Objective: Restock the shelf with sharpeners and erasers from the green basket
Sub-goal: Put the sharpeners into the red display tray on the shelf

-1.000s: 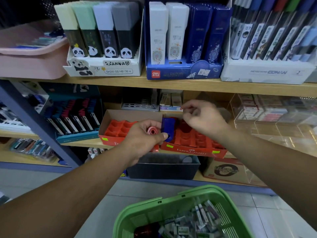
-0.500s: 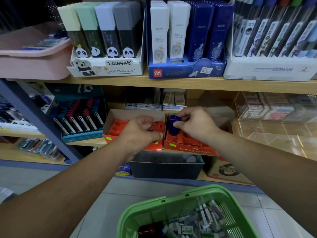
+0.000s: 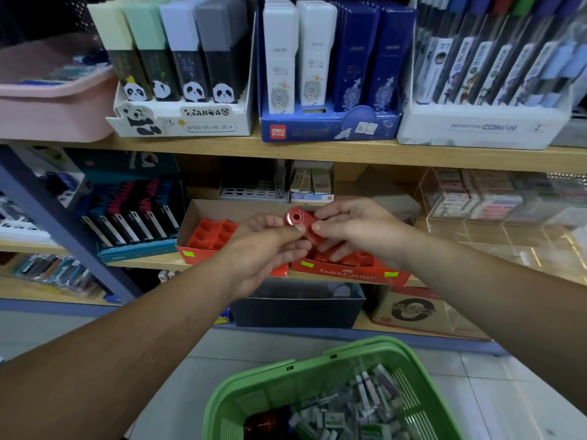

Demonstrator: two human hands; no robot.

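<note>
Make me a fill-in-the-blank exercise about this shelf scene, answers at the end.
The left hand and the right hand together hold a ____ sharpener. The basket of stock at the bottom of the view is ____. The display box behind the hands reads ____-Castell. On the upper shelf, the white box beside the pink bin shows a ____ cartoon.
Missing words: red; green; Faber; panda.

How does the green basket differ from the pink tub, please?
The green basket has slotted walls; the pink tub has solid ones. The basket sits low, in front of the shelves; the tub stands on the upper shelf. Both are plastic and hold small stock.
</note>
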